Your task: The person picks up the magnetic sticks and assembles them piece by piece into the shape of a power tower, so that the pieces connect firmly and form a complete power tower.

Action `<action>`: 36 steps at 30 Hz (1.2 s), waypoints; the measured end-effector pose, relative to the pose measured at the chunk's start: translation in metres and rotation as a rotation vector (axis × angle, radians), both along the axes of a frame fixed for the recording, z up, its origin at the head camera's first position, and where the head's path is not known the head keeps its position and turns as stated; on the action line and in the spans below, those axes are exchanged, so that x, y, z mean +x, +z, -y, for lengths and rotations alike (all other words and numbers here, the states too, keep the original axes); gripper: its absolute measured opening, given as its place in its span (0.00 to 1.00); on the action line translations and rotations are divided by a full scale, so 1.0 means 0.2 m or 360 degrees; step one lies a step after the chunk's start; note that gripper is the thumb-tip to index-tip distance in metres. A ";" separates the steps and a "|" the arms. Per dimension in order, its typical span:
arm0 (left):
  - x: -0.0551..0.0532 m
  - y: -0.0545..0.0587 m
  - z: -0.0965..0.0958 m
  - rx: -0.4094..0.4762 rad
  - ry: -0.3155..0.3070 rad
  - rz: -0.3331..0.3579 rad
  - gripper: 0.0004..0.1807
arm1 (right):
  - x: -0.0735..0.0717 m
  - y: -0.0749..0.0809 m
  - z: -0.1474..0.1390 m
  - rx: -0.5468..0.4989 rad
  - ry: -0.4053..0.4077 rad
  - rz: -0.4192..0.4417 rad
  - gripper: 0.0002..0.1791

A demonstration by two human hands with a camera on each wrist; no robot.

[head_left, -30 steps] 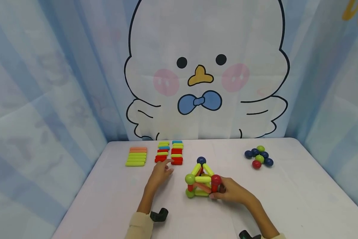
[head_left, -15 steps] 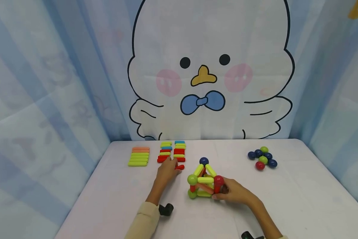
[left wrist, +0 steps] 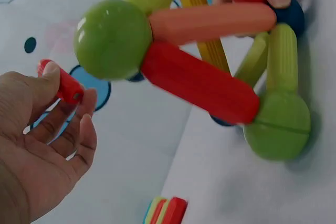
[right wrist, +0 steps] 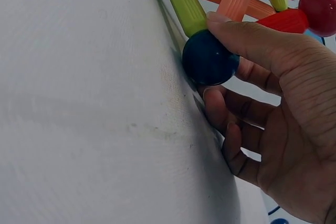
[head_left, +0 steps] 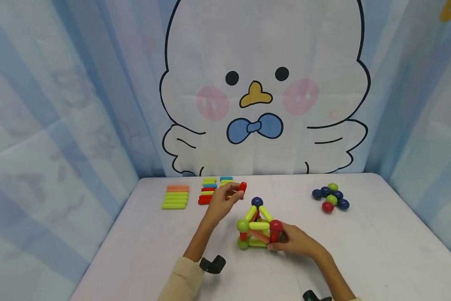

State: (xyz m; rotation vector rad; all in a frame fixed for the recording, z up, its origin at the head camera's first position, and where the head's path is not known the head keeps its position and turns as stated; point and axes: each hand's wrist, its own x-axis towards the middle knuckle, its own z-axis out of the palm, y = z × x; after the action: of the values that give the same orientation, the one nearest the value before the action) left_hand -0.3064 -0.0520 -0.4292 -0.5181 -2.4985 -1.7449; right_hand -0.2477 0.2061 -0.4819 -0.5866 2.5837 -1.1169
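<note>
My left hand (head_left: 221,204) pinches a short red rod (left wrist: 64,83) between thumb and fingers, raised behind and left of the built frame. This frame of rods and balls (head_left: 259,226) stands on the table, topped by a dark blue ball (head_left: 257,202). Green balls mark its left corners; a red ball (head_left: 276,226) sits at the upper right. In the right wrist view, my right hand (right wrist: 294,93) holds the lower right corner, thumb over a yellow-green rod (right wrist: 188,9) and fingers around a dark blue ball (right wrist: 210,59).
On the white table (head_left: 135,259), yellow-green and orange rods (head_left: 175,200) lie in a row at the left. Two columns of shorter coloured rods (head_left: 206,195) lie beside them, partly behind my left hand. Loose blue, green and red balls (head_left: 327,207) cluster at the back right.
My left hand has taken a red rod from the near end of the short-rod columns and lifted it up and to the right. My right hand stays on the frame.
</note>
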 end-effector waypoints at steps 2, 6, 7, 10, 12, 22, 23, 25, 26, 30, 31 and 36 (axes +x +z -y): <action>0.00 0.04 -0.04 0.0120 -0.0062 -0.0008 0.21 | 0.00 0.00 0.00 -0.0006 -0.0004 0.0001 0.33; 0.00 0.07 -0.09 0.0168 -0.0131 -0.0067 0.20 | -0.01 0.00 0.00 -0.0024 0.0001 -0.0009 0.32; 0.00 0.07 -0.10 0.0154 -0.0143 -0.0086 0.19 | -0.01 0.00 0.00 -0.0023 0.0004 -0.0013 0.32; -0.01 0.06 -0.13 0.0073 -0.0165 -0.0109 0.17 | -0.01 0.00 -0.01 -0.0028 0.0015 -0.0027 0.32; -0.01 0.05 -0.14 0.0001 -0.0178 -0.0120 0.17 | -0.01 0.00 -0.01 -0.0030 0.0019 -0.0034 0.32; -0.01 0.03 -0.17 -0.0111 -0.0164 -0.0157 0.18 | -0.01 -0.01 -0.02 -0.0033 0.0001 -0.0016 0.32; -0.01 0.03 -0.17 -0.0110 -0.0163 -0.0149 0.19 | 0.00 -0.01 -0.02 -0.0033 -0.0003 -0.0011 0.32; -0.01 0.01 -0.16 -0.0094 -0.0142 -0.0117 0.20 | 0.00 -0.01 -0.02 -0.0034 -0.0003 -0.0003 0.32; -0.01 0.01 -0.15 -0.0095 -0.0119 -0.0097 0.21 | 0.00 -0.01 -0.02 -0.0036 -0.0002 0.0001 0.32; -0.04 -0.04 -0.08 -0.0145 0.0016 -0.0058 0.19 | 0.00 -0.02 -0.01 -0.0039 0.0004 -0.0006 0.30; -0.05 -0.05 -0.06 -0.0185 0.0053 -0.0061 0.17 | 0.00 -0.02 -0.01 -0.0037 0.0005 -0.0012 0.30; -0.12 -0.12 0.05 -0.0489 0.0217 -0.0038 0.11 | 0.00 -0.02 -0.01 -0.0024 -0.0009 -0.0020 0.29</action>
State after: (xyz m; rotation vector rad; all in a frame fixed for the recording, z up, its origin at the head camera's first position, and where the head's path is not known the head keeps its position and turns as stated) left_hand -0.3297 -0.0616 -0.4536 -0.3687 -2.7273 -1.3090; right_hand -0.2487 0.2084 -0.4853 -0.5922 2.5910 -1.1393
